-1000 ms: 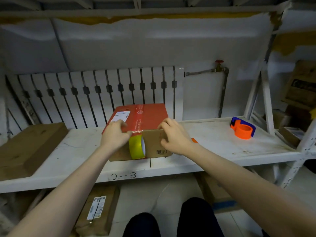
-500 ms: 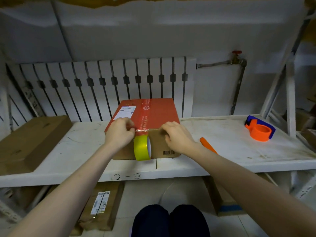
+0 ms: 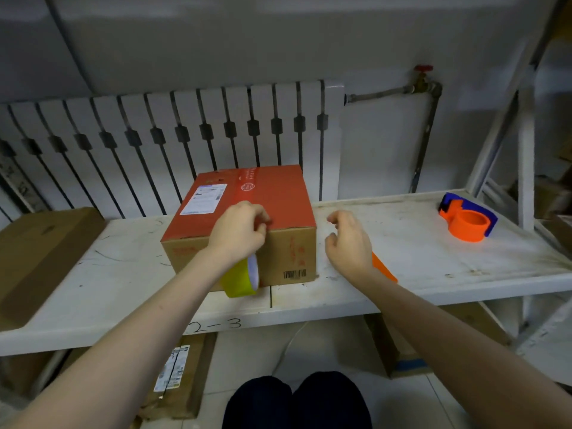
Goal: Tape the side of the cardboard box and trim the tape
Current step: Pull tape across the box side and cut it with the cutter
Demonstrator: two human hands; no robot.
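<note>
A cardboard box [image 3: 288, 199] with a red top and a white shipping label stands on the white shelf [image 3: 433, 261]. My left hand [image 3: 238, 232] rests on the box's top front edge, fingers pinched on the tape there. A yellow tape roll [image 3: 240, 280] hangs below that wrist against the box's brown front face. My right hand [image 3: 348, 243] hovers just right of the box, off it, fingers loosely curled and holding nothing. An orange cutter [image 3: 383, 269] lies on the shelf, partly hidden under my right wrist.
An orange and blue tape dispenser [image 3: 467, 221] sits at the shelf's far right. A flat brown box [image 3: 40, 252] lies at the left end. A white radiator [image 3: 154, 134] runs behind the shelf. More cartons [image 3: 176, 382] sit on the floor below, by my knees.
My right hand has left the box's front edge and moved right, over the shelf. My left hand has shifted right along the top edge. The view has moved closer.
</note>
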